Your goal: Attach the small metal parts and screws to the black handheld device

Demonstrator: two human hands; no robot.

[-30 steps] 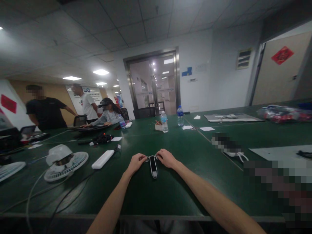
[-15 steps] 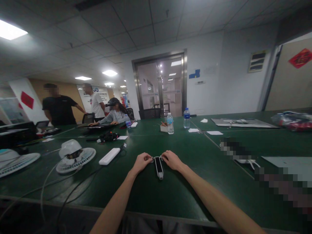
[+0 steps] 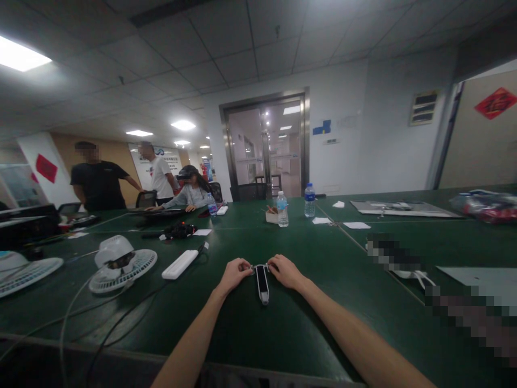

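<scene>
The left hand and right hand, fingers closed, pinch opposite ends of a thin loop atop a black gadget; their hold looks even.

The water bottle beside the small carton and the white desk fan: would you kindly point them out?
Water bottle (image 3: pixel 282 211), head view, on the middle of its body.
White desk fan (image 3: pixel 105 284), head view, on its round grille.

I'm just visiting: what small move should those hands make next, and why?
Probably lift the small black-and-white device slightly off the green table: the left hand and right hand appear to pinch its top end from either side, while its lower end lies on the tabletop.
</scene>
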